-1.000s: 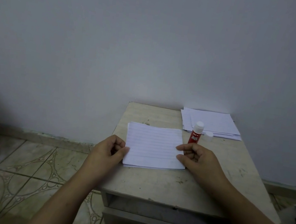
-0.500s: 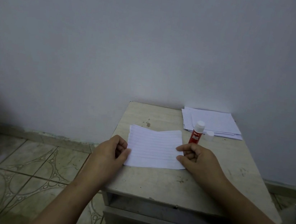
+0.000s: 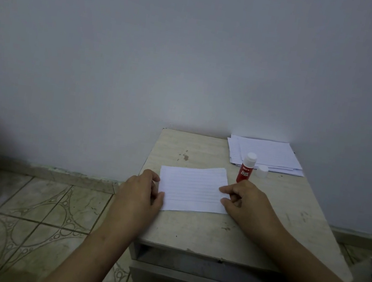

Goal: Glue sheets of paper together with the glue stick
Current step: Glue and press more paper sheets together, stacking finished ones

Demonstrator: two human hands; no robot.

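Presently, step in hand: pressing and squaring the lined sheet on the table, judged from both hands resting on its side edges.
Left hand (image 3: 144,192): fingers curled loosely, thumb and fingertips on the left edge of the lined sheet (image 3: 194,189); whether it pinches or only presses the edge cannot be told.
Right hand (image 3: 246,202): fingers bent, tips on the right edge of the sheet; grip or mere pressure cannot be told.
Lined sheet: white, ruled, rectangular, lying flat and slightly skewed on the table (image 3: 192,231), near its front half; whether a second sheet lies beneath is not visible.
Glue stick (image 3: 246,168): red barrel, white top, standing upright just beyond the right hand, uncapped by appearance.
Cap (image 3: 262,171): white, standing beside the glue stick.
Paper stack (image 3: 268,154): loose white sheets at the far right corner of the table.
Next move, judged: free one hand, take a fresh sheet or the glue stick; keep the sheet from sliding.
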